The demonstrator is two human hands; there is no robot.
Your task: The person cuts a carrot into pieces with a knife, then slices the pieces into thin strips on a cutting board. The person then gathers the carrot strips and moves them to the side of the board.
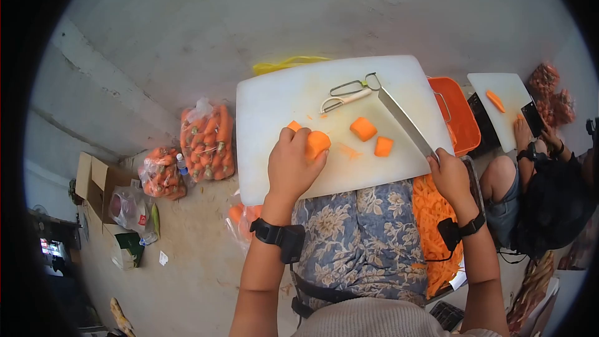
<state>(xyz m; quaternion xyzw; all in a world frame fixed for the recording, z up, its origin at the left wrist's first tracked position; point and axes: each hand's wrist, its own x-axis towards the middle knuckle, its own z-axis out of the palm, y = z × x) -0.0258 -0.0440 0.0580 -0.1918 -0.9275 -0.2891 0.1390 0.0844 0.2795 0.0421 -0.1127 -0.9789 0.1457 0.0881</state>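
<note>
My left hand (pixel 291 163) is closed around a thick carrot piece (pixel 317 143) on the white cutting board (pixel 268 112). Another bit of orange carrot (pixel 294 126) shows just beyond its knuckles. My right hand (pixel 450 176) grips the handle of a kitchen knife (pixel 405 122), whose long blade lies slantwise over the board's right side, pointing away from me. Between the hands sit two cut carrot chunks, a larger one (pixel 363 128) and a smaller one (pixel 384 146). Beyond them, a white-handled peeler (pixel 345 100) and a dark-framed peeler (pixel 349 88) lie close together.
Shredded carrot (pixel 430 212) fills a tray beside my right leg. An orange bucket (pixel 460 118) stands right of the board. Bags of carrots (pixel 208 143) and a cardboard box (pixel 100 178) are at left. At far right, a co-worker (pixel 549 193) cuts at another board (pixel 499 87).
</note>
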